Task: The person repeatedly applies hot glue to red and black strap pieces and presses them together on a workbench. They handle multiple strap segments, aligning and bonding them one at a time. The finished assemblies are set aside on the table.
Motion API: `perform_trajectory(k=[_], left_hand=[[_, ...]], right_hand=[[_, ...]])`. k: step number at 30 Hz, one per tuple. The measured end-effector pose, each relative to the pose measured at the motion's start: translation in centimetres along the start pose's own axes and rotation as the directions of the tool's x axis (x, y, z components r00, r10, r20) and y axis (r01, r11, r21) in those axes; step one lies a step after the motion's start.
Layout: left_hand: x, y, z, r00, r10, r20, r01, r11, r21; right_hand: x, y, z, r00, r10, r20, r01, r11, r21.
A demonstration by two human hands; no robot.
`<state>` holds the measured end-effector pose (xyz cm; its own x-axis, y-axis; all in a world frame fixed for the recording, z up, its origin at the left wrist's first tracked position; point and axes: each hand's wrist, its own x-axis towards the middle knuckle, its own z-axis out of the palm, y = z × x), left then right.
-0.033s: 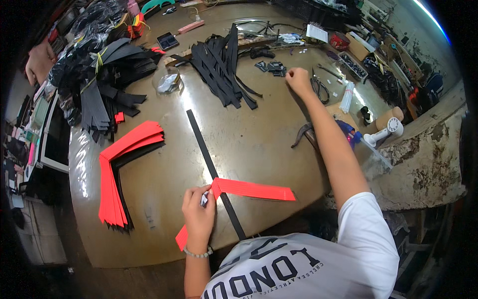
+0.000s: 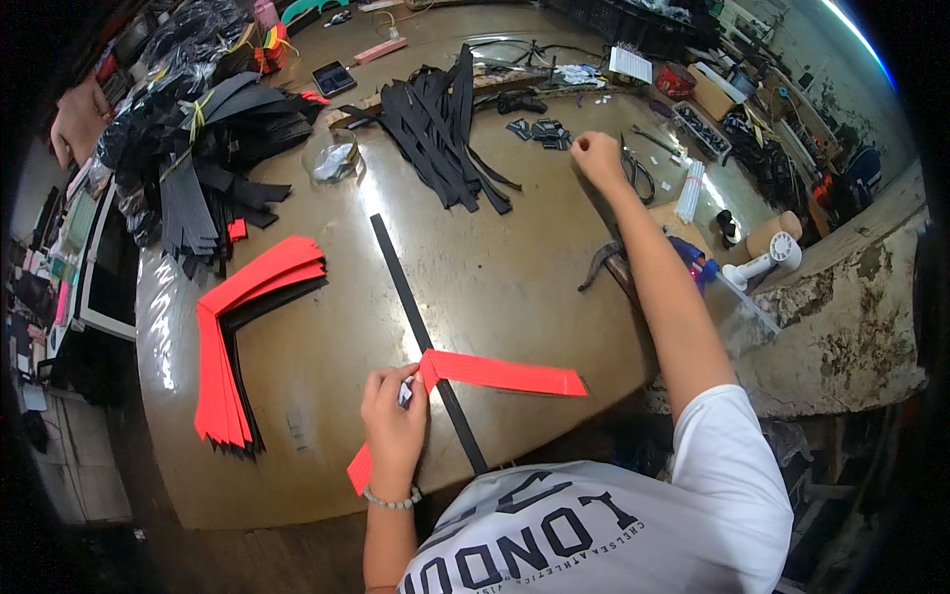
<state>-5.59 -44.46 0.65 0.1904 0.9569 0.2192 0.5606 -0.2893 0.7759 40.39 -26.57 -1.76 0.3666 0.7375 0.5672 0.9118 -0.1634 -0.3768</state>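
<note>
My left hand (image 2: 393, 421) is closed at the fold of a red strap (image 2: 510, 373), pinching it. A small white-and-dark piece (image 2: 405, 393) shows between its thumb and fingers. One end of the red strap reaches right, while the other comes out below the hand at lower left. Under the fold runs a long narrow black strip (image 2: 401, 287), lying lengthwise on the table. Over at the far right, my right hand (image 2: 597, 158) has its fingers curled together beside a group of small black pieces (image 2: 542, 131). Anything in those fingers is too hidden to name.
Folded red straps (image 2: 223, 366) with black ones beneath lie at left. Black straps (image 2: 426, 129) are heaped at the back, with a tape roll (image 2: 333, 161) nearby. Scissors (image 2: 636, 176), a hammer (image 2: 612, 262) and a small white fan (image 2: 767, 262) sit at right.
My right hand has shifted very slightly to the right beside the small black pieces. My left hand keeps its grip at the fold.
</note>
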Motion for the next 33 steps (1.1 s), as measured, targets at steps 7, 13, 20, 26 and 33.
perform_trajectory(k=[7,13,20,26,33], left_hand=[[-1.4,0.7,-0.5,0.994,0.004,0.111,0.001,0.999,-0.048],[-2.5,0.8,0.1,0.998,-0.023,0.051,0.026,0.998,-0.055],[-2.6,0.7,0.0,0.999,-0.014,0.042,0.016,0.997,-0.069],[-2.6,0.8,0.1,0.998,-0.032,0.052,0.035,0.998,-0.049],[-2.4,0.8,0.0,0.998,-0.03,0.056,0.034,0.997,-0.062]], right_hand=[[-11.4,-9.0,-9.5,0.91,0.096,0.404,-0.389,0.535,0.75],[-23.4,-18.7,-14.6,0.738,-0.054,0.673,-0.465,0.681,0.565],[-26.7,-23.5,-14.1,0.739,-0.181,0.65,-0.252,0.819,0.515],[-26.5,-23.7,-13.1,0.741,-0.16,0.653,-0.202,0.874,0.443],[-25.4,-23.4,-13.2,0.709,-0.162,0.686,-0.235,0.863,0.447]])
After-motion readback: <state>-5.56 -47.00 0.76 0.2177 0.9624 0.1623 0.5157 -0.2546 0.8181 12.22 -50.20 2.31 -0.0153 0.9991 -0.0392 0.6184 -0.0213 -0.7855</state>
